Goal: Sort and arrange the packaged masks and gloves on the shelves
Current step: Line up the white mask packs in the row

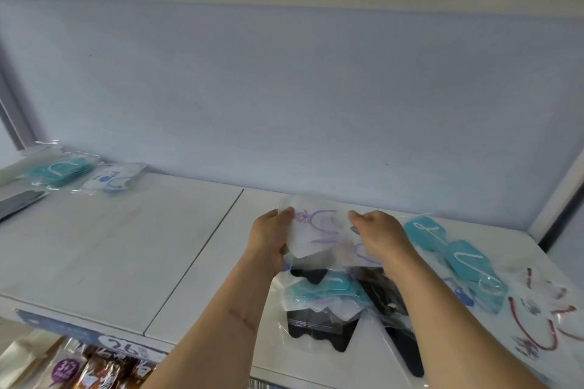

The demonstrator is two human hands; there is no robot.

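Holding a clear packet of white masks with purple ear loops (319,232), both hands work above the pile (335,300) on the right half of the shelf (126,246). The left hand (271,238) has its grip closed on the packet's left edge, thumb on top near a small purple cartoon figure and fingers curled beneath. The right hand (380,235) pinches the packet's right side, its fingertips bent onto the plastic. The packet is lifted just above the pile's far end, close to the shelf's pale back panel (284,88).

The pile itself is a loose heap of packaged masks: a teal packet (328,289) lies on black ones (319,328), with more black packets (395,319) just right of it, partly under the right forearm. Right of the pile, two teal packets (448,246) lie in a row running toward the shelf's front edge, and beyond them sits a clear packet with red ear loops (537,322), near the right end of the shelf.

Far left of the pile, well apart from it, a teal packet (60,172) and a white packet with blue print (115,178) lie side by side against the back panel. Beside them, at the left edge, a grey packet (19,204) shows only in part.

Below the pile's shelf, a price strip (123,349) reads 26, and snack bags (79,369) stand under it.
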